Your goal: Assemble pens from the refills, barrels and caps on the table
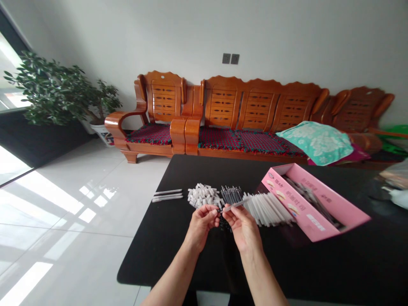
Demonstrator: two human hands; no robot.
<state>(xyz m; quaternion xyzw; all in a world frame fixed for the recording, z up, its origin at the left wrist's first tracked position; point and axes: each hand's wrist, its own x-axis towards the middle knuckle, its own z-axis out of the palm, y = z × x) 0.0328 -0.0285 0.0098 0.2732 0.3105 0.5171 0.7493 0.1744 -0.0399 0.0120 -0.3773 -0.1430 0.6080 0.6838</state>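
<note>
One black tabletop filled the foreground, and behind it ran a row of wooden seats, with five backrests in view. A plant stood at the left, with one white pot visible. One pink box lay slantwise on the right part of the tabletop, open at the top, with dark sticks inside too jumbled to count. One flowered turquoise cloth lay on the seats. The two hands met near the middle: the left hand was pinched, thumb against fingers, though what lay between the tips was too small to tell; the right hand gripped one tube between thumb and fingers. A tube pile, dozens strong and too overlapped to count, lay just beyond and to the right of the right hand, next to the box. Dozens of short white caps were heaped just beyond the left hand, and many thin dark rods lay between caps and pile. Two sockets sat on the wall. Three sticks lay left of the caps, apart from the left hand. The gripped tube slanted toward the left fingertips; small black bits, partly hidden, showed between the hands.
</note>
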